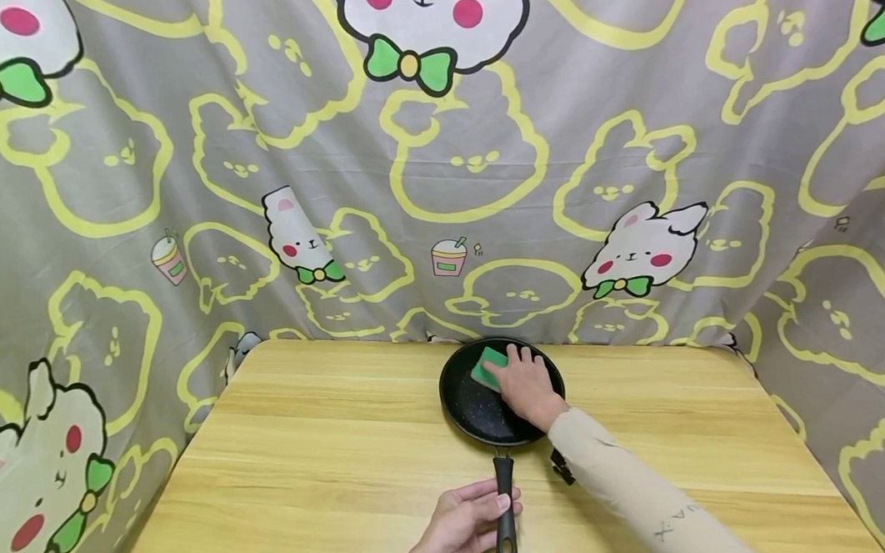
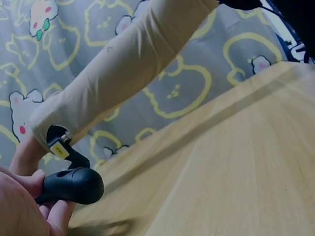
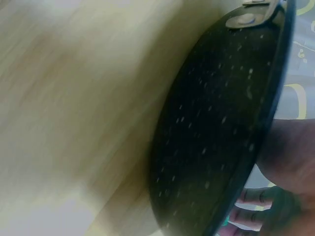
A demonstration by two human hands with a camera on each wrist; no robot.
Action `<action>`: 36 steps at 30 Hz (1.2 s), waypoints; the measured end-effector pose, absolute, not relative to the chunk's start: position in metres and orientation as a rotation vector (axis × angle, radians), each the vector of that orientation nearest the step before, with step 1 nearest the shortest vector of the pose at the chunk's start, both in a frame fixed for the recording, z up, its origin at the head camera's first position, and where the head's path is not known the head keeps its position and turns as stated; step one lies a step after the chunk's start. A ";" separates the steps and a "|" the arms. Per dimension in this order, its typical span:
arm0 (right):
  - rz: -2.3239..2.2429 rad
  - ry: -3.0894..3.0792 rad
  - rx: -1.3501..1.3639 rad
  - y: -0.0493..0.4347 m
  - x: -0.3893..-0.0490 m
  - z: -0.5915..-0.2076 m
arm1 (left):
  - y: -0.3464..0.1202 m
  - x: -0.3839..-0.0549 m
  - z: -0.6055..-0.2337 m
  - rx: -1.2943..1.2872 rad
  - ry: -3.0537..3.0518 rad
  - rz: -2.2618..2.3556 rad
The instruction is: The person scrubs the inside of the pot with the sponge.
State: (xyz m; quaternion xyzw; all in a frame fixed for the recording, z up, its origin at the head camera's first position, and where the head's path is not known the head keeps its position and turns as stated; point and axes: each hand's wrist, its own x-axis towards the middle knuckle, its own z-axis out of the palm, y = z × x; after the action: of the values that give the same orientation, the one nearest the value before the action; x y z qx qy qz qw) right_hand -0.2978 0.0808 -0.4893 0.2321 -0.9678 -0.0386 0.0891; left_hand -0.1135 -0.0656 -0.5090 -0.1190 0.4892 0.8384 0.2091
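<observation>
A black frying pan (image 1: pixel 479 408) with a speckled surface is in the middle of the head view, near the table's back edge. My left hand (image 1: pixel 463 522) grips its black handle (image 1: pixel 504 474), thumb on top and fingers beneath; the left wrist view shows the handle's rounded end (image 2: pixel 81 186). Inside the pan, my right hand (image 1: pixel 527 385) holds a green sponge (image 1: pixel 491 366) near the far side, thumb lying over it. From the right wrist, the pan's speckled outer wall (image 3: pixel 211 128) fills much of the view, and the fingers (image 3: pixel 251 216) show past its rim.
The pan is over a light wooden table (image 1: pixel 309 450). A grey curtain (image 1: pixel 485 224) with cartoon animals hangs behind and at both sides. A black camera mount (image 1: pixel 562 467) is strapped under the right wrist, beside the pan.
</observation>
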 end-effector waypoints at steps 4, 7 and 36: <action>-0.156 -2.854 0.683 0.086 -0.294 -0.487 | -0.065 -0.113 -0.509 -0.329 1.366 2.342; -0.184 -2.840 0.682 0.090 -0.291 -0.485 | -0.065 -0.113 -0.508 -0.333 1.363 2.349; 0.063 -3.188 0.815 0.109 -0.266 -0.449 | -0.065 -0.115 -0.505 -0.360 1.321 2.314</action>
State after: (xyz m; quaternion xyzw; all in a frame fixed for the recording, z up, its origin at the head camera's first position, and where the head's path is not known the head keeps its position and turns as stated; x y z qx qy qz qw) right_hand -0.2658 0.1091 -0.4490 0.2469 -0.9660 0.0191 -0.0745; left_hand -0.1148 -0.0652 -0.5052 -0.1306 0.4789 0.8385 0.2245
